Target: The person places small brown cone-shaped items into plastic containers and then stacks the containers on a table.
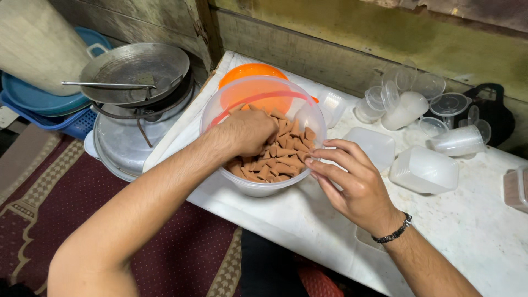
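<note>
Head view. One clear plastic tub (258,184) sat on the white table (473,225), near its front edge, filled with many small brown cone-shaped pieces (280,159); too many to count. The left hand (247,132) was inside the tub, fingers curled into the pieces and buried in them, so whether it pinched any could not be told. The right hand (352,176) rested against the tub's right rim, fingers spread and slightly bent, holding nothing visible; one dark bracelet (391,234) sat on its wrist. One orange lid (250,88) lay behind the tub, partly hidden by it. To the right lay empty clear containers (423,168), roughly ten, overlapping. Left of the table stood two stacked metal pans (135,69).
</note>
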